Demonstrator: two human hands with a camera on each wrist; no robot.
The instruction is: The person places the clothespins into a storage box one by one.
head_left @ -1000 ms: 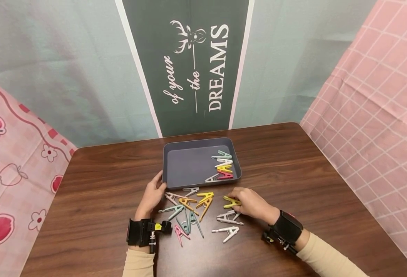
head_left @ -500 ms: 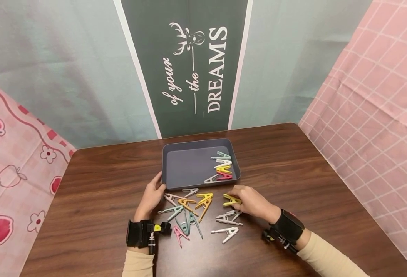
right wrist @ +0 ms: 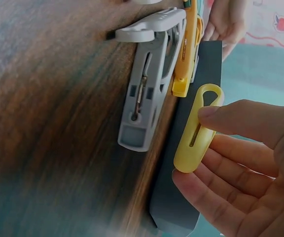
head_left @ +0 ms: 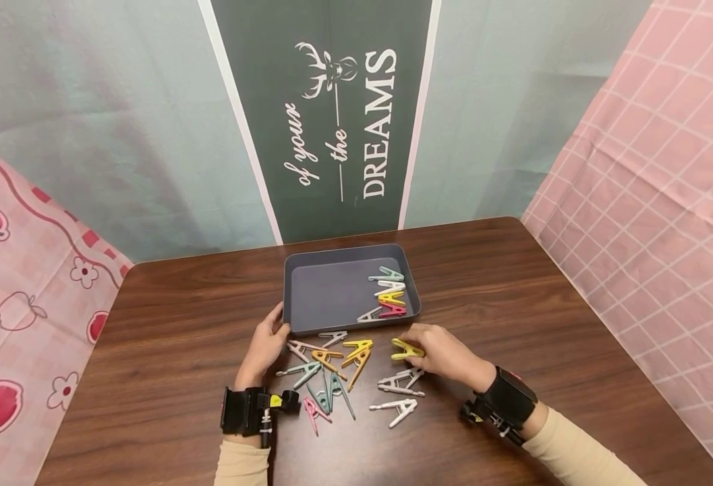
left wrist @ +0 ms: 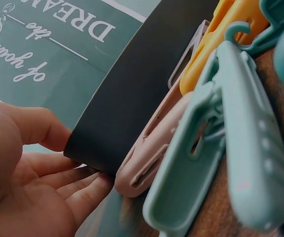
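Note:
In the head view, my right hand (head_left: pixel 444 351) pinches a yellow clothespin (head_left: pixel 406 349) just in front of the dark grey tray's right part. The right wrist view shows the thumb on one side of this clothespin (right wrist: pixel 196 138) and the fingers behind it. My left hand (head_left: pixel 265 347) grips the near left corner of the tray (head_left: pixel 289 290), thumb at its rim and fingers low against it. Inside the tray, along its right side, lie a mint clothespin (head_left: pixel 389 274), a white one (head_left: pixel 390 287), a yellow one (head_left: pixel 391 298), a red one (head_left: pixel 392 309) and a grey one (head_left: pixel 370 315).
Between the hands lie several loose clothespins, including an orange one (head_left: pixel 327 358), a teal one (head_left: pixel 340 391), a pink one (head_left: pixel 316 412) and a yellow one (head_left: pixel 358 346). Grey (head_left: pixel 401 383) and white (head_left: pixel 400 410) ones lie below my right hand. Curtains surround the wooden table (head_left: pixel 168 378).
My right hand has shifted very slightly toward the tray with the yellow clothespin. The left hand keeps its grip on the tray corner, and the other clothespins lie as before.

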